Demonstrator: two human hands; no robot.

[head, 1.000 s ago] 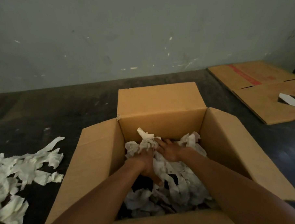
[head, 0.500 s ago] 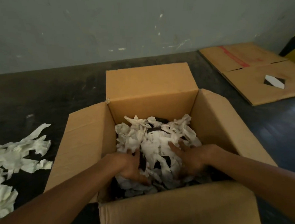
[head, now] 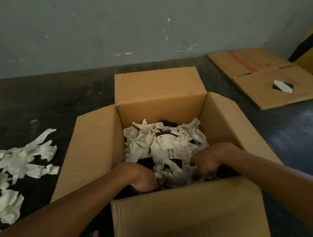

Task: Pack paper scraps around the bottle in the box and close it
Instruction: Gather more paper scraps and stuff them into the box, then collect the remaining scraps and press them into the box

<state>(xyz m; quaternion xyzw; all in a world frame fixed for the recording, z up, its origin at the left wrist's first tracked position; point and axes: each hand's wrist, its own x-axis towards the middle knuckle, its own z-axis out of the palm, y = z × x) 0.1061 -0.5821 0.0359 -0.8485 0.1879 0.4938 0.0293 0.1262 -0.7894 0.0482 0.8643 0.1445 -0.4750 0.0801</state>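
Bottle (head: 166, 145) mostly buried in paper scraps (head: 142, 142), left hand (head: 142, 180) fingers hidden

No words could be read.
The bottle (head: 167, 147) had a white label with a barcode, its print too small.

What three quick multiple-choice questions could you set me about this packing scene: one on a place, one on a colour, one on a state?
1. Where is the loose pile of paper scraps?
A. on the floor left of the box
B. on the flattened cardboard
C. against the wall

2. What colour is the bottle's label?
A. red
B. white
C. green

3. How are the box flaps?
A. taped shut
B. half folded
C. open

Answers: 1 A, the pile lies on the dark floor to the left; 2 B, white with a barcode; 3 C, all four stand open.
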